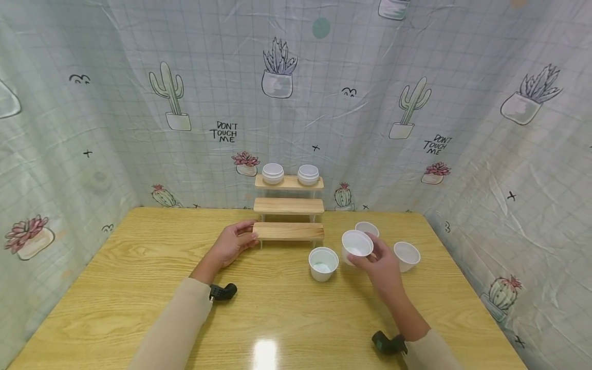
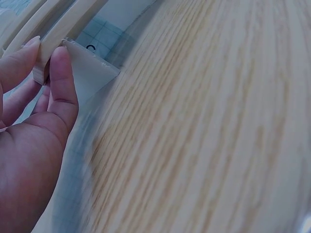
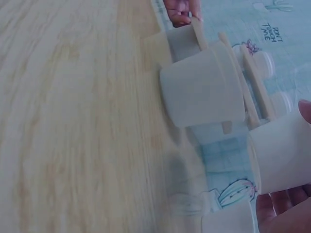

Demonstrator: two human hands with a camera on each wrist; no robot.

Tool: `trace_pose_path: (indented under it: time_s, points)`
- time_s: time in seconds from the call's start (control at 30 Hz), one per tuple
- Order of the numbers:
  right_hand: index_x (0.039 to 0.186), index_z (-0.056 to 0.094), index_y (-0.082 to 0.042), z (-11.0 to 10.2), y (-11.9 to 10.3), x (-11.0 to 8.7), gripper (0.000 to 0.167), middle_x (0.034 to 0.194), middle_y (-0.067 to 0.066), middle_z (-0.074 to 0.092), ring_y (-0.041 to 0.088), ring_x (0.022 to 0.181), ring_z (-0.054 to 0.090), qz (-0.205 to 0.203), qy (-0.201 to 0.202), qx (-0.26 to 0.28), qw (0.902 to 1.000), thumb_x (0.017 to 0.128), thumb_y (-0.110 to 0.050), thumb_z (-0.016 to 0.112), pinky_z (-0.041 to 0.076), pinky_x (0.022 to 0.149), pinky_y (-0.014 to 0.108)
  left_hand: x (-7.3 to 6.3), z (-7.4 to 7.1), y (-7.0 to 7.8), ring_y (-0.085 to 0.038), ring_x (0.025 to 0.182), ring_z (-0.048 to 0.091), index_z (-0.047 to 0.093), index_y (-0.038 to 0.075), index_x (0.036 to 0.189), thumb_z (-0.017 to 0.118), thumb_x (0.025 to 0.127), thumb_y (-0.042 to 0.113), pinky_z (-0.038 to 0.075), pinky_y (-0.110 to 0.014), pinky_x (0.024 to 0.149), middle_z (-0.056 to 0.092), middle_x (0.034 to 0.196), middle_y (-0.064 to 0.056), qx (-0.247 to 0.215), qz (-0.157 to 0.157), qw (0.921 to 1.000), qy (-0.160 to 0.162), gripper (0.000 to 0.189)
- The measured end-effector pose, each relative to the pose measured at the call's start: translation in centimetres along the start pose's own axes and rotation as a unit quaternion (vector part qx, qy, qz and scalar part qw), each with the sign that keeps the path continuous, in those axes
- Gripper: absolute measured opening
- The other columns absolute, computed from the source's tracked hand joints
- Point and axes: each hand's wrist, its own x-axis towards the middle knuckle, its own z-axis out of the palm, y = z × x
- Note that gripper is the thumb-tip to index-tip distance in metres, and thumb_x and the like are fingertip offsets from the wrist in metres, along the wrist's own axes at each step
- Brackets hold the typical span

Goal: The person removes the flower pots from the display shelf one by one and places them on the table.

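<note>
My left hand [image 1: 231,244] pinches the left end of the lowest step of a three-step wooden display rack [image 1: 289,231]. In the left wrist view, the thumb and fingers lie on either side of the plank end [image 2: 53,51]. My right hand [image 1: 385,266] grips a white cup [image 1: 357,242] by its side, mouth up, seemingly above the table. The right wrist view shows this cup [image 3: 282,155] at the right edge, partly cut off. Just left of it, another white cup [image 1: 323,264] stands on the table with a little pale green inside.
Behind the held cup stands a white cup [image 1: 367,227], partly hidden; another cup [image 1: 407,256] stands to its right. Two white bowl-like containers, one left [image 1: 273,173] and one right [image 1: 308,174], sit on the top step. A printed curtain [image 1: 351,128] encloses the wooden table [image 1: 287,318].
</note>
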Motion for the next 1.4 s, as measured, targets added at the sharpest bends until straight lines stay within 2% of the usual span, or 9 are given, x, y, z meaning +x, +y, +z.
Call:
trace_pose_path:
  time_s: [0.1,0.27,0.67,0.9,1.17,1.4]
  points:
    - [0.148,0.049,-0.006,0.1,-0.6,0.1,0.078,0.149,0.015,0.052,0.029,0.140,0.050,0.003,0.001,-0.001,1.0000,0.081,-0.016,0.089,0.051,0.102,0.012,0.0,0.0,0.0,-0.009,0.093,0.062,0.030,-0.008,0.156,0.059,0.101,-0.002,0.062,-0.022,0.092,0.047,0.113,-0.005,0.000,0.002,1.0000,0.000,0.062]
    - [0.148,0.050,-0.007,0.5,-1.1,0.3,0.077,0.149,0.013,0.052,0.027,0.139,0.051,0.000,-0.002,-0.001,1.0000,0.081,-0.016,0.089,0.051,0.102,0.011,-0.1,0.1,0.1,-0.009,0.092,0.063,0.032,-0.008,0.156,0.058,0.101,-0.003,0.062,-0.022,0.091,0.046,0.114,-0.005,0.002,0.000,1.0000,0.004,0.060]
    - [0.148,0.051,-0.007,1.7,-1.9,1.0,0.079,0.146,0.012,0.055,0.029,0.137,0.054,-0.019,-0.006,0.001,0.9998,0.080,-0.020,0.090,0.051,0.107,0.022,0.1,0.1,0.1,-0.010,0.092,0.064,0.034,-0.007,0.155,0.058,0.101,-0.004,0.063,-0.023,0.090,0.047,0.114,-0.006,0.004,-0.007,0.9999,0.013,0.060]
    - [0.145,0.054,-0.004,2.6,-2.7,1.2,0.074,0.144,0.015,0.057,0.030,0.134,0.056,-0.036,-0.011,0.015,0.9992,0.081,-0.018,0.090,0.047,0.115,0.034,0.2,0.1,0.1,-0.009,0.091,0.064,0.033,-0.008,0.156,0.059,0.101,-0.003,0.062,-0.022,0.089,0.048,0.114,-0.006,0.008,-0.003,0.9999,0.009,0.060]
    - [0.142,0.058,-0.007,3.6,-3.1,1.7,0.071,0.139,0.011,0.061,0.025,0.129,0.059,-0.059,-0.018,0.028,0.9977,0.079,-0.015,0.090,0.052,0.109,0.023,0.0,0.3,0.2,-0.009,0.091,0.064,0.033,-0.008,0.155,0.057,0.101,-0.004,0.062,-0.021,0.089,0.048,0.114,-0.006,0.010,0.000,0.9999,0.010,0.059]
    - [0.140,0.060,-0.007,4.7,-3.7,2.1,0.068,0.139,0.013,0.063,0.029,0.126,0.061,-0.082,-0.032,0.047,0.9951,0.079,-0.011,0.089,0.055,0.106,0.023,0.1,0.2,0.1,-0.009,0.091,0.064,0.033,-0.008,0.155,0.058,0.101,-0.004,0.062,-0.021,0.088,0.050,0.115,-0.006,0.006,-0.001,0.9999,0.010,0.060]
